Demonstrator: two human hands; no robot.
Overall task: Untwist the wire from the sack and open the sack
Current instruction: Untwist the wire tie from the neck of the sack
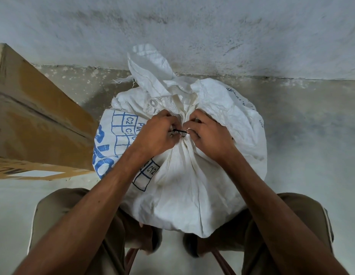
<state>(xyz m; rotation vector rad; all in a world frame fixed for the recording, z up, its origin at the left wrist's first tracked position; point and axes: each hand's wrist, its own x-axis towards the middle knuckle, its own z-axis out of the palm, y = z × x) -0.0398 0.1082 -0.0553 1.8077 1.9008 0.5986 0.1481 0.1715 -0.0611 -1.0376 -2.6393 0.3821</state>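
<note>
Wire [179, 132] at sack [192, 175] neck, pinched between both hands.

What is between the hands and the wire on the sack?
Nothing visible. Both the left hand and right hand already pinch the thin dark wire twisted round the gathered neck of the white woven plastic sack.

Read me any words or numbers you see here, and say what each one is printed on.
"C2": blue grid on the sack.
"C12": same grid, lower cell.
"PUR": partly hidden by the left hand.
Large blue letters, sack's left side: cut off, unreadable.
Dark print, sack's right edge: too small.
Cardboard box print: blurred.
</note>
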